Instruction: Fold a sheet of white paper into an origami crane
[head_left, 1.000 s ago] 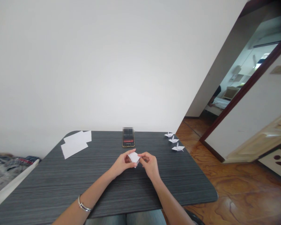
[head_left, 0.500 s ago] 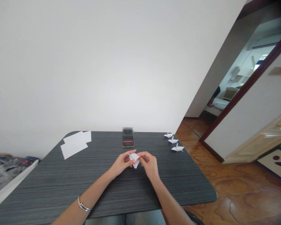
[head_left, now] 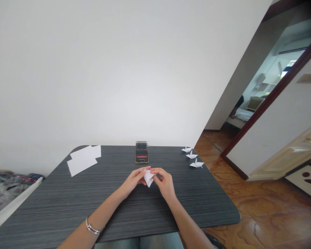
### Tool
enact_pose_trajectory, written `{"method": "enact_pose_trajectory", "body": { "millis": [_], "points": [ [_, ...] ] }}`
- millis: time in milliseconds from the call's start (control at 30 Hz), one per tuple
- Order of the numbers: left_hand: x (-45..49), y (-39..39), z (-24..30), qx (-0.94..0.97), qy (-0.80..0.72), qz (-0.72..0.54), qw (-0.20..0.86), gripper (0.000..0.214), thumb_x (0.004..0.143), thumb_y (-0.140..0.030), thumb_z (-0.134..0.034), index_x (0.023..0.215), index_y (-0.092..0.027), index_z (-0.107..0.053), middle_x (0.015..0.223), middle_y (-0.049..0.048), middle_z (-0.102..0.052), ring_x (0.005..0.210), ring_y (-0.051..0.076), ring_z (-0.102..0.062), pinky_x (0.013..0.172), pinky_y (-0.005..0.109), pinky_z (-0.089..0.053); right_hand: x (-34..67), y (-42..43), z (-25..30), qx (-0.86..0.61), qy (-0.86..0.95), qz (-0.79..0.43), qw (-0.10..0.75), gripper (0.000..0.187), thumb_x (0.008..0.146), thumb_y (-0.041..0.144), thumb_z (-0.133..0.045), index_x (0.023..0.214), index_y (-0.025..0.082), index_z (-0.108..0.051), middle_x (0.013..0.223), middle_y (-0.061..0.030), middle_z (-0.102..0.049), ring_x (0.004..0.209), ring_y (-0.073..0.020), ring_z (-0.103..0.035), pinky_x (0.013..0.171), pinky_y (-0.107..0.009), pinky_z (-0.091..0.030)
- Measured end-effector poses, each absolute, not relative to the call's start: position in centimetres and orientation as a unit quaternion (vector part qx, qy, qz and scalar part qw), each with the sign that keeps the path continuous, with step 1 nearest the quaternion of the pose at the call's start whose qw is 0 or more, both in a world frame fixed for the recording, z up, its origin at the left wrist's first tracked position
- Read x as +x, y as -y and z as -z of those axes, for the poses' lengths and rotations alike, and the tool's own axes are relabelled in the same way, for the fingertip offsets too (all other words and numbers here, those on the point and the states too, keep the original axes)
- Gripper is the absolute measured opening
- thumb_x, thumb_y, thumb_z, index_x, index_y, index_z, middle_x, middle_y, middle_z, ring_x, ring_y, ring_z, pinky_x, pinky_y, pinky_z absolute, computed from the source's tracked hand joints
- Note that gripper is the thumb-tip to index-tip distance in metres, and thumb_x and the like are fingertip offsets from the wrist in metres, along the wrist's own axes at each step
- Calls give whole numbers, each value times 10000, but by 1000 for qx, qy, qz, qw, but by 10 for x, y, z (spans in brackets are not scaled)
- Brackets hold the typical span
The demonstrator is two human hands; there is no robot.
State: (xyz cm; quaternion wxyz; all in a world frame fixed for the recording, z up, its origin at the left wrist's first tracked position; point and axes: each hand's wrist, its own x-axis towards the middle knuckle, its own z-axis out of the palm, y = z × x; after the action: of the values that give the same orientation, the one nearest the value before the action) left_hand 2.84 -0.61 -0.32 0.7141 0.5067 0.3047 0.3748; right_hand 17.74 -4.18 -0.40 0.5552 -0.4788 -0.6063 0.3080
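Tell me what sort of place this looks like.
Probably a room in a home: a dark wood-grain table stands against a plain white wall, a heap of fabric, perhaps clothes, lies at the left, and glossy brown flooring shows at the right.

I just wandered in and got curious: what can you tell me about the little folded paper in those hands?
The folded paper is small, white and unmarked as far as shows, with creased, layered flaps narrowing to a point toward the person. The left hand and right hand pinch it from either side, fingers hiding its upper edges. It sits nearer the person than the phone; whether it touches the table isn't clear.
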Motion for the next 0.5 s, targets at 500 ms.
{"method": "enact_pose_trajectory", "body": {
  "millis": [500],
  "points": [
    [28, 7, 5, 538, -297, -349, 708, 515, 715, -380, -575, 1154, -121, -496, 850, 74, -593, 683, 130, -526, 618, 258, -435, 178, 39, 8, -520, 569, -337, 540, 173, 716, 196, -464, 784, 164, -620, 735, -40, -634, 652, -166, -568, 462, -213, -418]
  ]
}}
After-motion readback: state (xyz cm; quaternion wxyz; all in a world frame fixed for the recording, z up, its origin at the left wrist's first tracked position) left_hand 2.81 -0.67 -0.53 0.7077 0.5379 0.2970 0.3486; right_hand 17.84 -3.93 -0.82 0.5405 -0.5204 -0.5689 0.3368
